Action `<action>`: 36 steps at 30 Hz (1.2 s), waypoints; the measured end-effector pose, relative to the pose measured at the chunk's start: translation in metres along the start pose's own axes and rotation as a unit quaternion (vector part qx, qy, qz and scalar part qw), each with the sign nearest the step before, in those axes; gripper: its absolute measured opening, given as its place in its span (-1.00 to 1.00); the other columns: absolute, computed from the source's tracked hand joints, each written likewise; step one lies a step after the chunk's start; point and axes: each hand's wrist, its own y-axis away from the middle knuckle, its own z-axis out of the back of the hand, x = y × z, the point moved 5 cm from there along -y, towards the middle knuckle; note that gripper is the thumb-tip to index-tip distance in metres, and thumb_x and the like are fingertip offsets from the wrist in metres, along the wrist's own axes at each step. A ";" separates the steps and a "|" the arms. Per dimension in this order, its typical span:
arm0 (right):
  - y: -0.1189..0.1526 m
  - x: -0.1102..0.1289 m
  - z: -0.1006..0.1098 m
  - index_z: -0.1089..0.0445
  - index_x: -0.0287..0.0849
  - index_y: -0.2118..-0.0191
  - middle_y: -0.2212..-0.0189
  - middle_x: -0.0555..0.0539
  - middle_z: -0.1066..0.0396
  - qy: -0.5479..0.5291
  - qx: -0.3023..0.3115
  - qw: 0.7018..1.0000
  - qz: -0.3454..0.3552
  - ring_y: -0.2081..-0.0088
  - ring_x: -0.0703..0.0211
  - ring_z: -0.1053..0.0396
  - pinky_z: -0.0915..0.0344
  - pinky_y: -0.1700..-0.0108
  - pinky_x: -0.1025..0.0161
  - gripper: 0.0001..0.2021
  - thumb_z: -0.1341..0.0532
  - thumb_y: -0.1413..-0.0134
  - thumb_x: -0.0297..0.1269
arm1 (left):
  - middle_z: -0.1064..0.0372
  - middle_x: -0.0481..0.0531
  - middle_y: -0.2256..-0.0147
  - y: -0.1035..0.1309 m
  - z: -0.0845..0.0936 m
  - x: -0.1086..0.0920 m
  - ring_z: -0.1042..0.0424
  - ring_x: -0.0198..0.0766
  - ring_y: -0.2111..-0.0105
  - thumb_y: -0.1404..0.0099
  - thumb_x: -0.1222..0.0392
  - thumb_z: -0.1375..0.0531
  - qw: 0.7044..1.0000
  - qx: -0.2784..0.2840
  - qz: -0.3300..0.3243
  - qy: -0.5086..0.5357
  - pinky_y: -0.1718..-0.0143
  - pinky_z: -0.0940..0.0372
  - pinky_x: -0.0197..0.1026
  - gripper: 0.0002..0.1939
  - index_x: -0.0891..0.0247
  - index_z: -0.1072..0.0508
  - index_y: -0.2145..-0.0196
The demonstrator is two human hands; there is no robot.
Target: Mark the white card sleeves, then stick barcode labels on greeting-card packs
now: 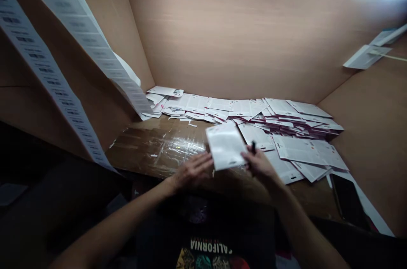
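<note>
A white flat packet is held up above the front part of the brown table. My right hand pinches its lower right corner and also has a small dark object, perhaps a pen or a blade, between its fingers. At the packet's left edge is my left hand, its fingers stretched out and slightly blurred; whether they touch the packet is hard to tell.
Piles of white packets line the back and right of the table. Strips of printed labels hang at the left. A dark phone lies at the right edge. Cardboard walls enclose the table.
</note>
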 end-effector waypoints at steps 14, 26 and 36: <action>0.037 -0.063 0.036 -0.53 -0.17 0.20 0.53 -0.06 -0.45 0.085 -0.150 0.982 0.080 0.61 0.16 -0.26 -0.20 0.58 0.23 -0.41 -0.39 0.03 0.32 | -0.17 0.52 -0.39 -0.172 -0.007 0.251 -0.19 0.45 -0.38 -0.40 0.31 -0.12 0.949 0.160 0.159 -0.219 -0.22 -0.17 0.52 -0.37 0.24 -0.30 -0.41; 0.044 -0.067 0.009 -0.54 -0.21 0.27 0.46 -0.09 -0.47 0.176 -0.092 0.972 0.125 0.42 0.06 -0.39 -0.30 0.38 0.22 -0.45 -0.25 -0.22 0.29 | -0.28 0.49 -0.29 -0.153 -0.015 0.236 -0.35 0.28 -0.22 -0.44 0.35 -0.07 0.946 0.170 0.157 -0.229 -0.17 -0.28 0.37 -0.38 0.25 -0.26 -0.43; 0.065 -0.066 -0.051 -0.50 -0.15 0.26 0.34 -0.13 -0.56 0.233 0.064 0.953 0.181 0.30 -0.01 -0.47 -0.34 0.22 0.19 -0.64 -0.17 -0.41 0.02 | -0.28 0.33 -0.36 -0.019 0.017 0.097 -0.25 0.11 -0.38 -0.49 0.38 -0.02 0.955 0.213 0.094 -0.186 -0.32 -0.25 0.17 -0.42 0.26 -0.26 -0.42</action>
